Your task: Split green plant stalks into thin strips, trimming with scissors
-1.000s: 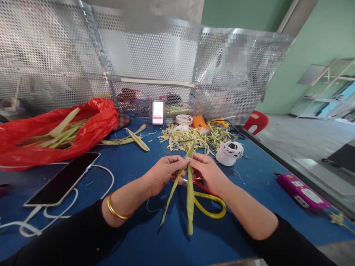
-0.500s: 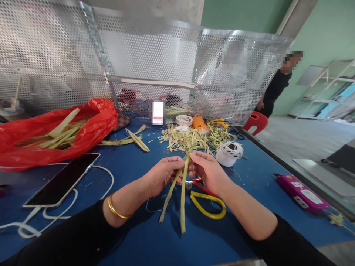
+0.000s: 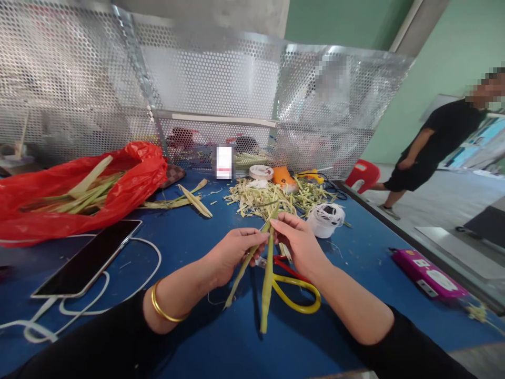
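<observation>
Both hands meet over the middle of the table, pinching yellow-green plant leaf strips. My left hand [image 3: 232, 255] is closed, thumb and fingers on the narrower leaf strip [image 3: 240, 276], which hangs down to the left. Close beside it, my right hand [image 3: 298, 242] pinches the upper part of the wider leaf strip [image 3: 267, 295], whose lower end points toward me. The strips come together between the fingertips, where the exact joint is hidden. Beneath the hands lies a cutting tool with a red handle and a yellow loop handle [image 3: 298, 306]; its metal end is partly covered.
Cut leaf scraps [image 3: 252, 199] are heaped beyond the hands, near a white twine ball [image 3: 325, 220]. Left are a red plastic bag [image 3: 145, 160] of leaves and a tablet-like device [image 3: 90, 258] with a white cable. A magenta box [image 3: 428, 276] lies right. Someone [image 3: 437, 139] walks past a red chair [image 3: 363, 176].
The wider strip has turned, showing a broader face, and shifted slightly right. My left fingertips moved slightly right with it. The person in the background has walked further right.
</observation>
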`<state>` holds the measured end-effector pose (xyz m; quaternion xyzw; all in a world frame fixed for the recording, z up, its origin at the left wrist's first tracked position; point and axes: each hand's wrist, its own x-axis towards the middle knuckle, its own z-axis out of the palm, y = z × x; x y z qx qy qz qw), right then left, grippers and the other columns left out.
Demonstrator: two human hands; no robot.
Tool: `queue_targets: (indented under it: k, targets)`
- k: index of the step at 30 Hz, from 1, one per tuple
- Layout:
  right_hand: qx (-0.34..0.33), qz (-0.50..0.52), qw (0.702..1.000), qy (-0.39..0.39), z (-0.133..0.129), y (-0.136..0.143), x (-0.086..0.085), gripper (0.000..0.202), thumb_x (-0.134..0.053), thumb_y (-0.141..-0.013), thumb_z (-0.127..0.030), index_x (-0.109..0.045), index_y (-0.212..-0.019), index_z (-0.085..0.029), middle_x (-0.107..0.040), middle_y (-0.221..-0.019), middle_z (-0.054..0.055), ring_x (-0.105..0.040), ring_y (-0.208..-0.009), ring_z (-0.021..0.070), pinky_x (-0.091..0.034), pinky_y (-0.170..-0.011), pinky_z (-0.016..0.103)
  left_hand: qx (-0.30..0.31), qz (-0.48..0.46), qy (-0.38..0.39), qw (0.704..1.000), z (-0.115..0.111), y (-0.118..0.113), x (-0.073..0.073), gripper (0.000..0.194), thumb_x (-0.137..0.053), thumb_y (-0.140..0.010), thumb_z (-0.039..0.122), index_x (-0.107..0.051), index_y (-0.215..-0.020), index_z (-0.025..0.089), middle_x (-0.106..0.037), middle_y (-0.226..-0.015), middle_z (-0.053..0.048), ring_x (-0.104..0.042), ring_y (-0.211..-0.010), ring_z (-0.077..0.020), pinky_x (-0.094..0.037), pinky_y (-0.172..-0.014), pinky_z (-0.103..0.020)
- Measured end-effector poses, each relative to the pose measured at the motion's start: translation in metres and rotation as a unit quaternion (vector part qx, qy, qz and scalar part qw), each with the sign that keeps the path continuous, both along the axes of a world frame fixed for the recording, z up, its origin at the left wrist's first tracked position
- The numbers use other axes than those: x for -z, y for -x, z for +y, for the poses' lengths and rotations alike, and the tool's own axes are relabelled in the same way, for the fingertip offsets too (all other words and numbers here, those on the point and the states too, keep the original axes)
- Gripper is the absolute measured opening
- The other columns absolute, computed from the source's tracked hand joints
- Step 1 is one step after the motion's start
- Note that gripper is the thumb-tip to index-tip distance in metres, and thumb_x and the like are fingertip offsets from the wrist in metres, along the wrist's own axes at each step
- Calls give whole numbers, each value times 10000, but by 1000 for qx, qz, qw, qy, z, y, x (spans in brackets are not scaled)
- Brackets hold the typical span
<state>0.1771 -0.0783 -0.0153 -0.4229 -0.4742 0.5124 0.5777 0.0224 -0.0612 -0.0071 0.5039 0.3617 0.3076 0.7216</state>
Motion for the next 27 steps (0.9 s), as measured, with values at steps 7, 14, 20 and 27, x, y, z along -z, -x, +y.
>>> queue_targets:
  k: [7,14,20,27]
  targets:
    - [41,26,999,-13,2,3,1,189,-696,-723,-305,-570,-646,-186,-539,-575,-36,-461,-551,103,-355,-539,243,-30,11,72,997,-10,-6,-9,160,-586,-814,300,-551,-752,156,-661,-735,-47,-635,-597,-148,-486,-665,-295]
    - [3,139,990,34,1,6,-2,115,-755,-628,-201,-651,-674,-176,-579,-624,-42,-453,-574,82,-365,-591,232,-102,147,-137,974,-11,-4,-13,272,-500,-848,355,-453,-630,198,-446,-504,65,-342,-401,-73,-265,-432,-213]
    - [-4,219,969,118,4,5,-1,169,-802,-559,-212,-666,-641,-155,-606,-613,-32,-478,-560,82,-397,-592,233,-105,252,-330,904,3,4,-5,300,-492,-832,319,-417,-566,201,-436,-504,51,-394,-514,-111,-244,-503,-240]
    - [-15,279,948,151,8,-2,-2,160,-773,-597,-202,-635,-661,-155,-600,-602,-35,-494,-533,77,-424,-556,223,-79,243,-299,919,16,8,-5,289,-443,-844,331,-401,-587,205,-412,-493,65,-358,-474,-95,-275,-505,-237]
